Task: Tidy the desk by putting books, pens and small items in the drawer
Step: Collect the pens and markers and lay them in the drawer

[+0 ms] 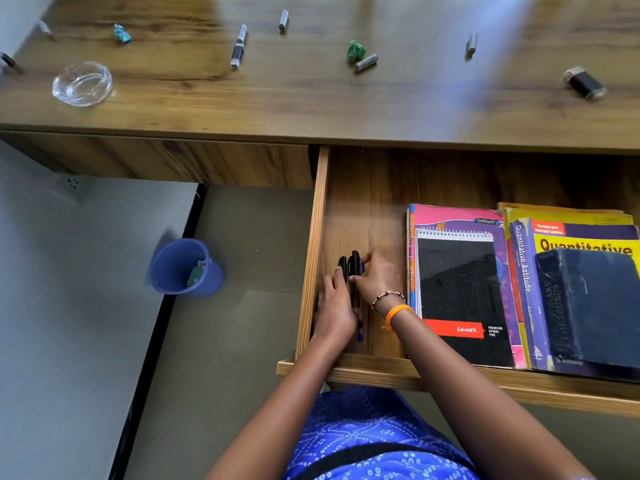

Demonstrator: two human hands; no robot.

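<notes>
The wooden drawer (313, 244) is pulled open below the desk top (311, 98). Both my hands are inside its left end. My left hand (334, 311) lies beside a bunch of black pens (353, 271), its fingers touching them. My right hand (377, 277) curls its fingers and thumb round the same pens from the right. To the right lie a black spiral pad (460, 292) on a pink book (457, 216), a yellow and purple book (585, 237) and a dark blue book (595, 303). On the desk remain a marker (239, 46), several batteries (365, 62), crumpled wrappers (356, 51) and a lighter (585, 83).
A glass ashtray (82, 84) stands at the desk's left. A blue bin (185, 266) with scraps inside sits on the floor left of the drawer. A wall socket (72, 183) shows under the desk.
</notes>
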